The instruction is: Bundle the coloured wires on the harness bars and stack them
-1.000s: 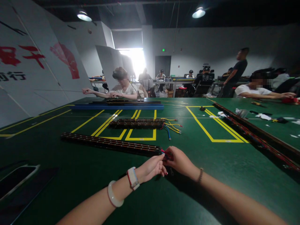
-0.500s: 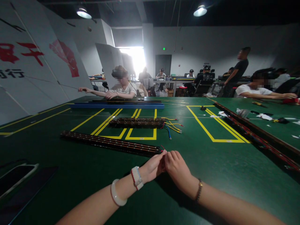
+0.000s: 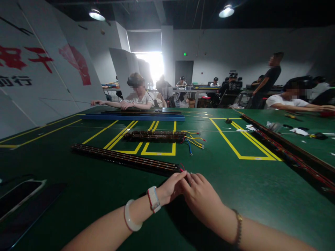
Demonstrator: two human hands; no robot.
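A long dark strip (image 3: 125, 159) with copper-coloured lines along its top lies slanted on the green table. Thin red wire (image 3: 182, 167) comes out of its right end. My left hand (image 3: 170, 190) pinches this wire close to the strip's end, thumb on top. Touching it from the right, my right hand (image 3: 204, 195) has its fingers closed together; a small shiny tip shows at them, too little to name. Beyond my hands, a shorter dark bundle (image 3: 154, 136) carries yellow, red and blue leads (image 3: 190, 148) with metal ends.
Yellow tape (image 3: 161, 153) marks rectangles on the green table (image 3: 222, 181). A blue rail (image 3: 131, 118) lies at the far edge before a seated person (image 3: 141, 96). Along the right runs a long wired strip (image 3: 288, 153) beside paper scraps (image 3: 298, 131). Phone-like slabs (image 3: 21, 195) rest at left.
My right hand has shifted a little right and down, and its fingers have turned so more of them shows. My left hand keeps its place by the strip's end. The view moved slightly.
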